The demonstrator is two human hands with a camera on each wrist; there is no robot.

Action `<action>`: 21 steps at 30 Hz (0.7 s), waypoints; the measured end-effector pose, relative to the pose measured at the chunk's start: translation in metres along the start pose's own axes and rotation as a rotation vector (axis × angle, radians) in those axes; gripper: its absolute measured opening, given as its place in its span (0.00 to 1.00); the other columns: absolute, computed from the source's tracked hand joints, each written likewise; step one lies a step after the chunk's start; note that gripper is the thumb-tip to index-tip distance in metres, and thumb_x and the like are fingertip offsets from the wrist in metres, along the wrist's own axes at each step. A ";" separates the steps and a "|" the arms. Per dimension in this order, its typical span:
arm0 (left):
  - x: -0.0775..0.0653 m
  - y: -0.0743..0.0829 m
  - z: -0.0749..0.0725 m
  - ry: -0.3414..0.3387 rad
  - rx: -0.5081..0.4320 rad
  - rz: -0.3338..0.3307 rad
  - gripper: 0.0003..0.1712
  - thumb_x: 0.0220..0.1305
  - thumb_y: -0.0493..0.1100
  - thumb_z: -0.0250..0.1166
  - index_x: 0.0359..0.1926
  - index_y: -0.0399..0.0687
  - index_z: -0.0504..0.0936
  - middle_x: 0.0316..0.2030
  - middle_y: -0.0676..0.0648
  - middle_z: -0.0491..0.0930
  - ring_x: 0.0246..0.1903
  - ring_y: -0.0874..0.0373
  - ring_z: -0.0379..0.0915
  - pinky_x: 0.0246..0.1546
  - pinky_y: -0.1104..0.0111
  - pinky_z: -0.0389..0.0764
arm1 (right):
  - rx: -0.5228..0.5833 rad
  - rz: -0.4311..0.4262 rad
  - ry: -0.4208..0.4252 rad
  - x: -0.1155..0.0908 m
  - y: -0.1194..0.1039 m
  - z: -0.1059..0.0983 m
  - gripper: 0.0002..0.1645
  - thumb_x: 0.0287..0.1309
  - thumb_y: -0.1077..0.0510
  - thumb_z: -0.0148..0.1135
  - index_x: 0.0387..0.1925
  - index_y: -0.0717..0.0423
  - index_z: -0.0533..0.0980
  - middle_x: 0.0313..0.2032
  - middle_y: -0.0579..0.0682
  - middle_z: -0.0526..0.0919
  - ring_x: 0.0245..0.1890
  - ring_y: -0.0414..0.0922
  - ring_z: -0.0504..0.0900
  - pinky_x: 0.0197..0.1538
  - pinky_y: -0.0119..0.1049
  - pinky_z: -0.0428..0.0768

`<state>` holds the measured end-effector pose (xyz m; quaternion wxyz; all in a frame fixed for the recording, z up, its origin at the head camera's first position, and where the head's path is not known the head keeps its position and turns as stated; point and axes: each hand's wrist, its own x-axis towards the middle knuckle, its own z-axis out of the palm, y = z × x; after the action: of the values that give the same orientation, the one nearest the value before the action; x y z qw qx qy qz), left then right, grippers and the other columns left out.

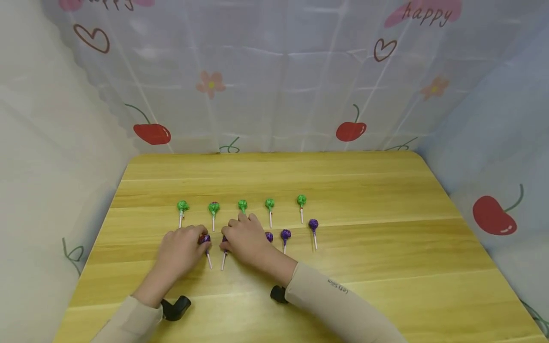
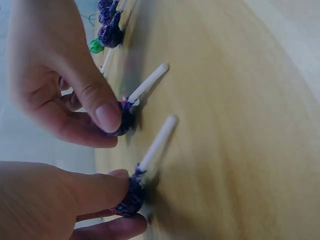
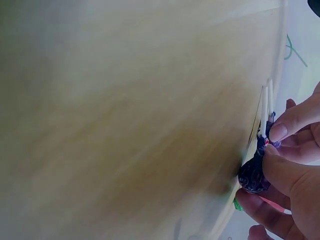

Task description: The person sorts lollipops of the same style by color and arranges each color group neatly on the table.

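My left hand [image 1: 182, 248] pinches a purple-wrapped lollipop [image 2: 134, 192] by its head, thumb on one side and fingers on the other. Just to the right, my right hand [image 1: 245, 239] pinches a second purple lollipop [image 3: 251, 174] between thumb and fingers. Both white sticks point toward the near side of the table. Right of my right hand lie more purple lollipops, one [image 1: 269, 237] partly hidden by that hand, one [image 1: 285, 235] beside it and one [image 1: 313, 224] farther right. Behind the hands runs a row of several green lollipops, from the leftmost [image 1: 182, 206] to the rightmost [image 1: 302, 200].
The wooden table [image 1: 386, 238] meets a pale printed curtain [image 1: 274, 95] at its back edge, with more sheeting at both sides. Black devices [image 1: 177, 308] stick out at both wrists, close above the tabletop.
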<state>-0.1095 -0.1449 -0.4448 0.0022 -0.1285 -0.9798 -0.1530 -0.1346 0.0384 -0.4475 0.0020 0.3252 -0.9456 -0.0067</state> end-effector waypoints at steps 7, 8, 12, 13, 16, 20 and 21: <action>-0.009 -0.011 -0.020 -0.107 -0.044 -0.042 0.09 0.60 0.46 0.71 0.39 0.49 0.85 0.31 0.51 0.84 0.29 0.58 0.77 0.30 0.59 0.74 | 0.026 0.000 0.011 0.000 0.001 0.003 0.17 0.63 0.35 0.60 0.36 0.41 0.82 0.32 0.39 0.82 0.31 0.41 0.69 0.34 0.34 0.63; -0.011 -0.014 -0.023 -0.126 -0.047 -0.050 0.09 0.60 0.46 0.71 0.39 0.49 0.85 0.32 0.52 0.84 0.29 0.59 0.77 0.30 0.59 0.75 | 0.029 0.000 0.011 0.000 0.001 0.003 0.17 0.63 0.35 0.60 0.35 0.41 0.82 0.32 0.39 0.82 0.31 0.41 0.69 0.34 0.34 0.63; -0.023 -0.025 -0.034 -0.189 -0.042 -0.074 0.08 0.59 0.44 0.72 0.39 0.50 0.86 0.32 0.53 0.84 0.29 0.61 0.77 0.29 0.60 0.75 | 0.042 0.000 0.004 -0.001 0.002 0.004 0.17 0.63 0.36 0.60 0.36 0.42 0.82 0.33 0.39 0.82 0.31 0.41 0.69 0.34 0.34 0.62; -0.025 -0.028 -0.035 -0.201 -0.038 -0.077 0.08 0.59 0.44 0.72 0.39 0.50 0.86 0.33 0.53 0.85 0.30 0.61 0.77 0.29 0.60 0.75 | 0.043 0.003 0.002 -0.001 0.002 0.004 0.17 0.63 0.36 0.60 0.36 0.42 0.82 0.33 0.39 0.82 0.31 0.41 0.68 0.34 0.34 0.62; -0.032 -0.033 -0.036 -0.221 -0.026 -0.077 0.08 0.58 0.44 0.72 0.39 0.51 0.86 0.33 0.54 0.85 0.30 0.60 0.78 0.29 0.58 0.76 | 0.045 0.008 0.001 -0.002 0.002 0.004 0.17 0.63 0.36 0.60 0.36 0.42 0.81 0.33 0.39 0.82 0.31 0.41 0.68 0.34 0.33 0.61; -0.040 -0.039 -0.033 -0.207 -0.015 -0.076 0.07 0.56 0.44 0.73 0.37 0.53 0.86 0.31 0.55 0.84 0.30 0.61 0.77 0.30 0.59 0.75 | 0.049 0.009 -0.001 -0.001 0.001 0.003 0.17 0.64 0.36 0.60 0.35 0.42 0.81 0.33 0.39 0.82 0.31 0.41 0.68 0.33 0.33 0.61; -0.042 -0.040 -0.031 -0.199 -0.016 -0.079 0.07 0.56 0.44 0.73 0.37 0.53 0.86 0.30 0.55 0.84 0.29 0.62 0.77 0.29 0.59 0.75 | 0.052 0.008 -0.002 -0.001 0.001 0.003 0.17 0.64 0.36 0.60 0.36 0.42 0.81 0.33 0.39 0.82 0.31 0.41 0.68 0.33 0.33 0.61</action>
<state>-0.0799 -0.2017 -0.4287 -0.1023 -0.1044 -0.9782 -0.1472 -0.1344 0.0398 -0.4501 -0.0072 0.3213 -0.9468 0.0175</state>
